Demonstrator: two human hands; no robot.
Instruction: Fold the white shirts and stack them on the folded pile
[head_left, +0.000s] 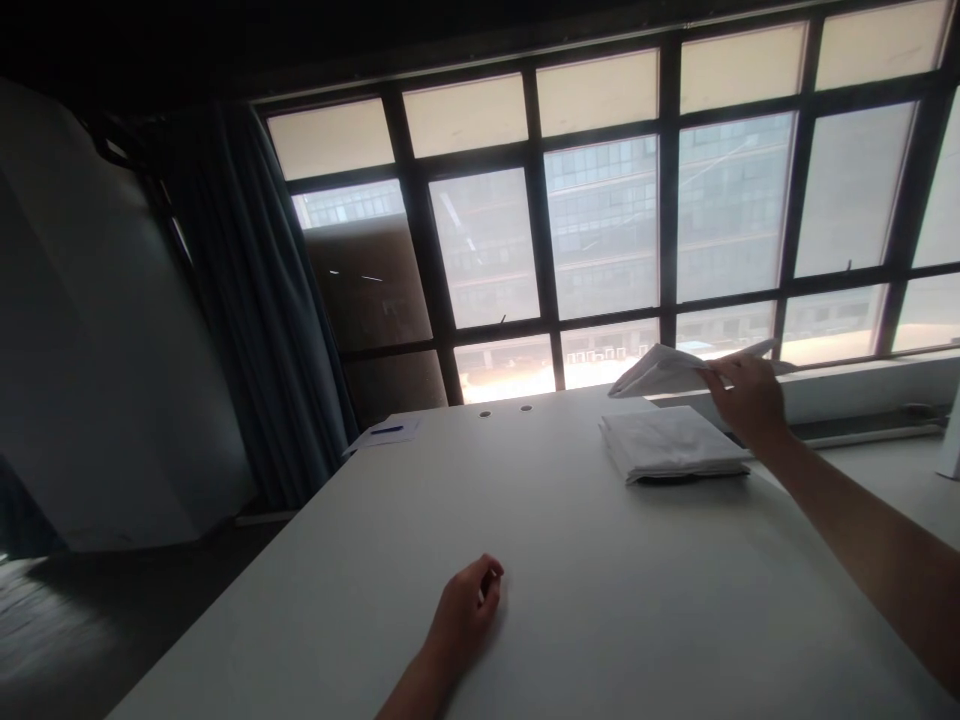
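My right hand (750, 395) is raised at the right, above and beside a stack of folded white cloths (675, 440). Pinched in its fingers is a folded white cloth (660, 370), held in the air with its far end spreading to the left. The stack lies on the white table (420, 570), with something dark showing under its front edge. Near the middle of the table, my left hand (469, 605) rests with its fingers curled towards the thumb. A small gap shows inside that curl, and nothing is in it.
At the table's far left corner lie white paper sheets (397, 432) with a blue pen (387, 430) on top. Two round holes (485, 414) pierce the far edge. Dark-framed windows (600, 220) and a blue curtain (262, 300) stand beyond.
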